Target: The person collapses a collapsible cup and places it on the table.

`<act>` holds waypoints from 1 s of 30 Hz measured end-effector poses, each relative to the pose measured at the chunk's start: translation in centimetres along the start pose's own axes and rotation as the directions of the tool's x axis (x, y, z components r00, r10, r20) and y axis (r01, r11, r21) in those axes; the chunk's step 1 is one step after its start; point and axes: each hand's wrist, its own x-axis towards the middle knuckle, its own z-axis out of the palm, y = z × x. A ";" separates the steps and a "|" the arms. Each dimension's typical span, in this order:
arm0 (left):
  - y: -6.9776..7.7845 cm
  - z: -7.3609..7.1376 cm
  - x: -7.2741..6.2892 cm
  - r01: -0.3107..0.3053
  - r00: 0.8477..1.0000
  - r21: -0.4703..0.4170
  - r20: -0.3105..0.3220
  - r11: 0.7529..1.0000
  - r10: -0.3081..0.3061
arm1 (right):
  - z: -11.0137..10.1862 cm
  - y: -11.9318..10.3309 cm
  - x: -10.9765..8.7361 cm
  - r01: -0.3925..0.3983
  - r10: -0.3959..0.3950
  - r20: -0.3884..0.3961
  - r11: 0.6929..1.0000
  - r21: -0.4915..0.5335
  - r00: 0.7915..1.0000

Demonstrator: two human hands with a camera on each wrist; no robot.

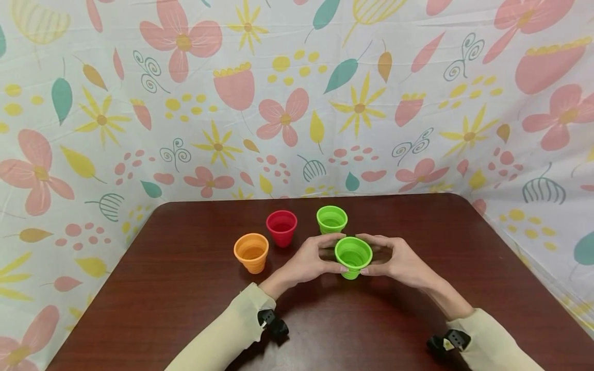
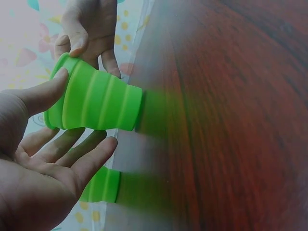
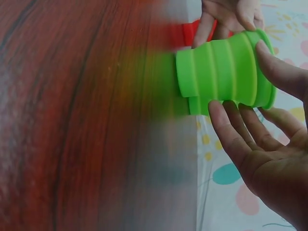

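Observation:
A green collapsible cup (image 1: 353, 252) with ribbed walls stands upright, mouth up, between both hands. My left hand (image 1: 312, 259) holds its left side, thumb near the rim and fingers spread along the wall in the left wrist view. From the opposite side my right hand (image 1: 402, 262) holds the same cup (image 3: 226, 70), its thumb on the rim and fingertips on the wall. The cup's base is close to the tabletop; I cannot tell whether it touches. Just behind stands a second green cup (image 1: 331, 219), partly hidden by the left hand's fingers and the front cup.
A red cup (image 1: 282, 229) and an orange cup (image 1: 251, 252) stand upright to the left of the hands. All are on a dark brown wooden table (image 1: 185, 309). A flower-patterned cloth (image 1: 287, 67) hangs behind the table's back edge and along its sides.

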 end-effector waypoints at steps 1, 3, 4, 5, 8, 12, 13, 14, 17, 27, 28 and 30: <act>0.0 -0.1 0.0 -0.002 1.000 0.002 -0.001 1.000 0.002 | 0.0 0.0 0.0 0.003 -0.003 0.000 1.000 -0.003 1.000; 0.1 -0.2 -0.1 -0.006 1.000 0.000 0.000 1.000 0.006 | 0.1 0.0 0.0 0.001 -0.001 -0.001 1.000 0.006 1.000; 0.1 -0.2 -0.2 -0.008 1.000 0.001 0.002 1.000 0.008 | 0.1 -0.1 0.1 0.000 0.000 -0.001 1.000 0.017 1.000; 0.2 -0.3 -0.2 -0.009 1.000 0.000 0.004 1.000 0.009 | 0.2 -0.1 0.1 -0.002 0.002 0.001 1.000 0.029 1.000; 0.4 -0.6 -0.3 -0.011 1.000 -0.004 0.009 1.000 0.011 | 0.3 -0.3 0.2 -0.007 0.007 0.002 0.998 0.057 1.000; 0.6 -0.8 -0.6 -0.006 1.000 -0.009 0.000 1.000 0.006 | 0.5 -0.7 0.2 -0.009 0.009 -0.004 0.999 0.044 1.000; 0.6 -0.8 -0.7 -0.006 1.000 -0.010 -0.003 1.000 0.006 | 0.6 -0.8 0.2 -0.008 0.009 -0.008 0.999 0.036 1.000; 0.6 -0.9 -0.7 -0.006 1.000 -0.008 -0.006 1.000 0.006 | 0.6 -0.9 0.2 -0.007 0.007 -0.012 1.000 0.023 1.000; 0.7 -1.0 -0.9 -0.017 1.000 -0.005 -0.008 1.000 0.017 | 0.8 -1.2 0.2 0.003 -0.003 -0.019 1.000 -0.004 1.000; 1.4 -1.9 -2.0 -0.064 0.998 -0.017 -0.002 0.998 0.064 | 1.6 -2.1 0.7 0.017 -0.017 -0.019 1.000 0.007 1.000; 1.4 -2.0 -2.1 -0.068 0.998 -0.010 -0.003 0.998 0.068 | 1.7 -2.2 0.8 0.019 -0.019 -0.018 1.000 0.011 1.000; 1.5 -2.2 -2.4 -0.069 0.998 0.003 -0.006 0.998 0.069 | 1.9 -2.3 0.9 0.020 -0.019 -0.016 1.000 0.017 1.000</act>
